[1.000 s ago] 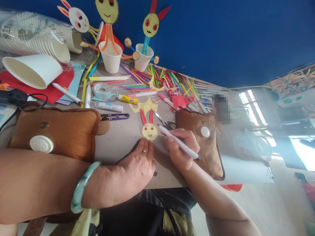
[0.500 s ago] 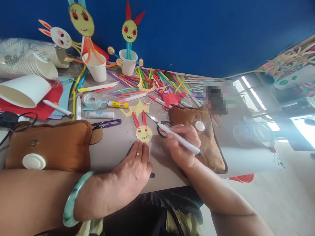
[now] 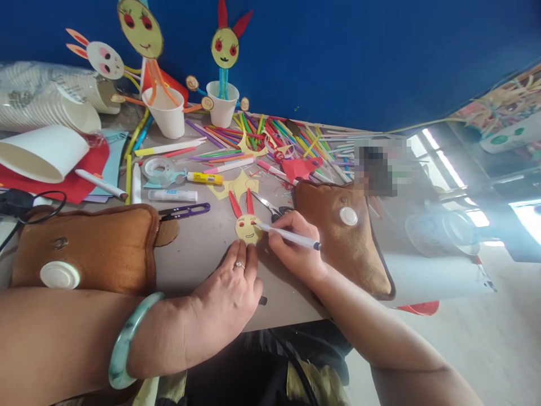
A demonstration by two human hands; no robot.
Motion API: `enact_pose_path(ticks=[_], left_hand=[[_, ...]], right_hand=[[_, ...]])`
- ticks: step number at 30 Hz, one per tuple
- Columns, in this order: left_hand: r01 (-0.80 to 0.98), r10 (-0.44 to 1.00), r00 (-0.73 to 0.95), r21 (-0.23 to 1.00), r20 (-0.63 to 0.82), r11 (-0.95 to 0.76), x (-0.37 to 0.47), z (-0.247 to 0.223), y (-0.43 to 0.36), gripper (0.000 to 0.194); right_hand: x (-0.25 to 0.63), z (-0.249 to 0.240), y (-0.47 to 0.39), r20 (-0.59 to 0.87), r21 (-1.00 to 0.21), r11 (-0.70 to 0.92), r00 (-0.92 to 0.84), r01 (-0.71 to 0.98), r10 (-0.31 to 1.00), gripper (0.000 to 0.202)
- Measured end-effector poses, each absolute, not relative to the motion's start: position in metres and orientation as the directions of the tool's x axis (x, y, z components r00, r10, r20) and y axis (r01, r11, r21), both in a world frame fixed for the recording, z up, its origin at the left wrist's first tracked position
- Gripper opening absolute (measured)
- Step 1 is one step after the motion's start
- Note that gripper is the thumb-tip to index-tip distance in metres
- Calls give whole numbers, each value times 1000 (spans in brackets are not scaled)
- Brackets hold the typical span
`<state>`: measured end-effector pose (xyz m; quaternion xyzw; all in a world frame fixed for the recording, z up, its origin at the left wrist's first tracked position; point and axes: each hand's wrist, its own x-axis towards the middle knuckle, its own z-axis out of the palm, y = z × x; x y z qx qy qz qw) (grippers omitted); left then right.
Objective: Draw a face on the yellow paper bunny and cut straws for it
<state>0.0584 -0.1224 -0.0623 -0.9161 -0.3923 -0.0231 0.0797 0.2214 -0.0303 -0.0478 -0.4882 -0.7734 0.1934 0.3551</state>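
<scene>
While left hand (image 3: 230, 296) presses rabbit face (image 3: 247, 228) with fingers together, right hand (image 3: 296, 248) grips marker (image 3: 291, 235) over rabbit face.

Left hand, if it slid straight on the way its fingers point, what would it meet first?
The yellow rabbit face, whose lower edge the left hand's fingertips seem to touch. Past its red ears lies cut yellow paper, though depth is unclear from this view.
</scene>
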Motion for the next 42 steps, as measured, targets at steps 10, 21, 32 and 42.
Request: enact_pose_path(ticks=[10, 21, 32, 42], left_hand=[[728, 725, 682, -179, 92, -662, 59, -66, -125, 37], [731, 728, 680, -161, 87, -663, 59, -64, -123, 40], [738, 737, 672, -147, 69, -659, 60, -62, -124, 38], [731, 732, 678, -173, 69, -660, 60, -63, -124, 39]], right_hand=[[221, -49, -32, 333, -669, 449, -302, 593, 893, 8], [221, -49, -32, 350, -640, 452, -287, 622, 891, 9], [221, -49, -35, 372, -633, 492, -323, 598, 870, 8], [220, -46, -37, 397, -610, 512, -326, 604, 858, 7]])
